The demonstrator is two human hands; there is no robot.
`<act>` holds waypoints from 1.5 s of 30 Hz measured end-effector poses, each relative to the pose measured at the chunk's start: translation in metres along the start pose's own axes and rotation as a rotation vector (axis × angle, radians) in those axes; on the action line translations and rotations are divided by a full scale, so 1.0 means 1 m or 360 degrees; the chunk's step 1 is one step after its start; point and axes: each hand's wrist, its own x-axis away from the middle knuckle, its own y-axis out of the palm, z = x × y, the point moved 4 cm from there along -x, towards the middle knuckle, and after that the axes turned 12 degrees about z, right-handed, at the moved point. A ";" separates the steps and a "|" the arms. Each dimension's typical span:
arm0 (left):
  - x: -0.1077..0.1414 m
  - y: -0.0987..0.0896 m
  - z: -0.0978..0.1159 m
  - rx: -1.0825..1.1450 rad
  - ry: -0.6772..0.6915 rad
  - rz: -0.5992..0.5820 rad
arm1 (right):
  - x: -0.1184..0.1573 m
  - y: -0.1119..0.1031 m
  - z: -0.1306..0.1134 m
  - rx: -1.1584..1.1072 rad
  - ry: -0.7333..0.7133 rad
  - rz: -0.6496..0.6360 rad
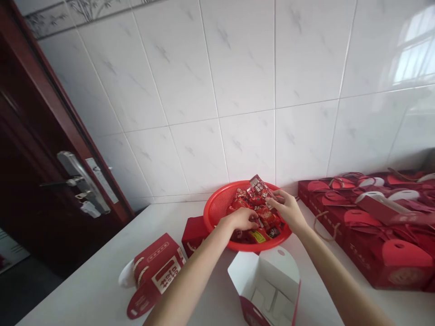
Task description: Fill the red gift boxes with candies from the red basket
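Note:
A red plastic basket [217,206] stands against the tiled wall, filled with small red wrapped packets [267,216]. My left hand [242,219] is down among the packets, its fingers curled; what they hold, if anything, is hidden. Over the basket's right side, my right hand [283,206] pinches a flat dark red packet [260,188] that leans up above the rest. In front of the basket sits an open gift box [272,290], white inside, with its flaps raised and nothing visible in it but its folded bottom.
Several red gift boxes [363,244] with cord handles stand in rows at the right. On the left, a red box [156,271] lies on its side on the white table [91,280], near another red box [194,231]. A dark door [37,149] stands beyond the table's left edge.

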 end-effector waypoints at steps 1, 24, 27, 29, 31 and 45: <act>0.000 0.002 -0.001 -0.0046 -0.0030 -0.0043 | 0.000 -0.001 0.001 -0.0004 0.0019 0.0025; -0.009 -0.021 0.005 0.0611 0.0113 0.0790 | 0.006 -0.009 -0.010 -0.0612 0.0320 0.0187; -0.006 -0.021 0.011 0.0882 0.0263 0.0775 | 0.008 0.001 -0.009 -0.0687 0.0449 0.0045; -0.004 -0.022 0.013 0.0985 0.0284 0.0824 | 0.008 0.009 -0.005 -0.0775 0.0616 -0.0035; -0.002 -0.025 0.014 0.1057 0.0290 0.0915 | 0.008 0.012 -0.002 -0.0823 0.0766 -0.0027; -0.007 -0.023 0.019 0.1378 0.0413 0.0811 | 0.011 0.013 -0.006 -0.0704 0.0404 -0.0169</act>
